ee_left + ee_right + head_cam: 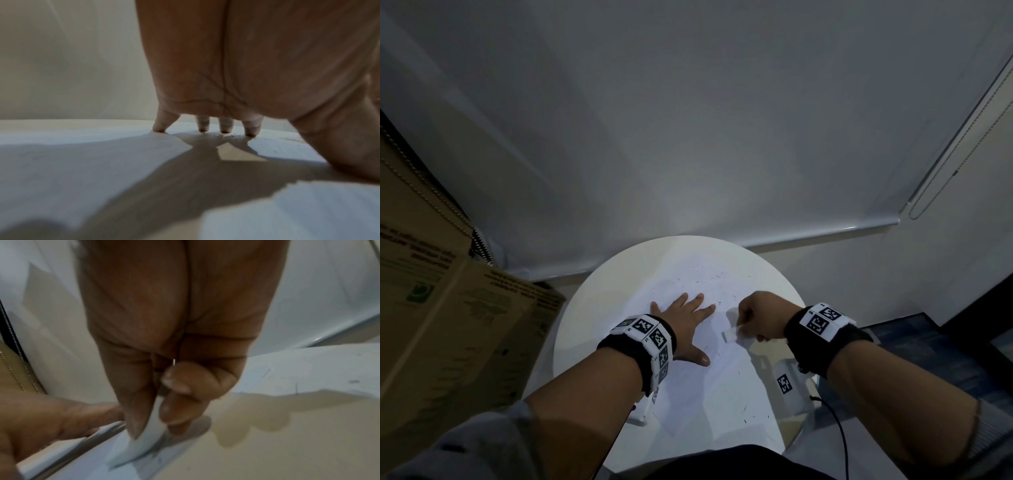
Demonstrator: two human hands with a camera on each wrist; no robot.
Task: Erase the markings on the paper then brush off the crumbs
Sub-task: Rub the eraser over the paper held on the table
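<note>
Our right hand fingers curled, pinching white eraser, tip on paper near paper's right edge. Our left hand fingers spread flat, pressing paper's middle, pinning it. Paper lies on round worktop. Crumbs scattered on paper's far part. We judge erasing step in hand, markings nearly gone; next: brush crumbs off paper.

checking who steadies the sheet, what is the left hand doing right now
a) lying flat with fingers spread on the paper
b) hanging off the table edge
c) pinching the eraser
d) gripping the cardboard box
a: the left hand lies flat on the paper, fingertips pressing down, while the right hand pinches the eraser.
</note>
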